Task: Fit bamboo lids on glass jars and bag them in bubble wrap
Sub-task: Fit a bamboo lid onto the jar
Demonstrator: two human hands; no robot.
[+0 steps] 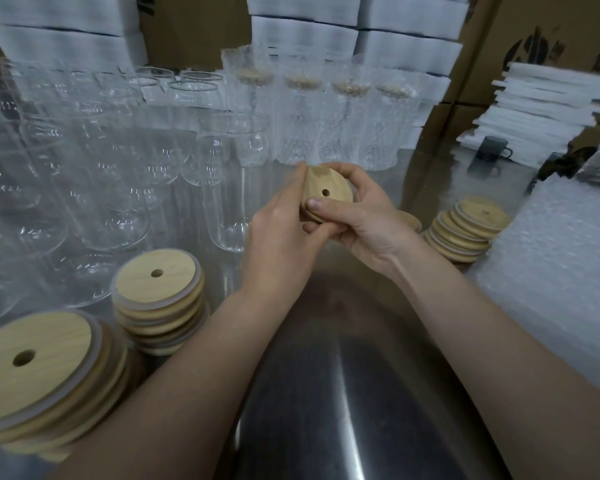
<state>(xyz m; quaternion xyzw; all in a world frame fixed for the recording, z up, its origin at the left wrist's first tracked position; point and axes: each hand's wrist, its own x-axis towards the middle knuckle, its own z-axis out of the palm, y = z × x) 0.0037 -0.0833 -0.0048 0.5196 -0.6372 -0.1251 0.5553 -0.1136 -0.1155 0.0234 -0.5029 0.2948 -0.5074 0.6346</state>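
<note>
Both hands hold one round bamboo lid (pixel 327 188) with a small centre hole, above the steel table. My left hand (pixel 281 233) grips its left edge, fingers curled under it. My right hand (pixel 357 216) pinches it, thumb across the near face and fingers behind. Several empty glass jars (pixel 234 150) fill the left half of the table. Lid stacks stand at near left (pixel 32 368), left of centre (pixel 158 299) and right (pixel 468 226). Several jars wrapped in bubble wrap (pixel 347 126) with lids on stand in a row at the back.
A pile of bubble wrap bags (pixel 555 271) lies at the right edge. White foam sheets (pixel 541 109) are stacked at the back right beside a dark mug (pixel 492 150). Cardboard boxes and white foam blocks (pixel 302 32) line the back. Bare steel table (pixel 343 375) lies between my forearms.
</note>
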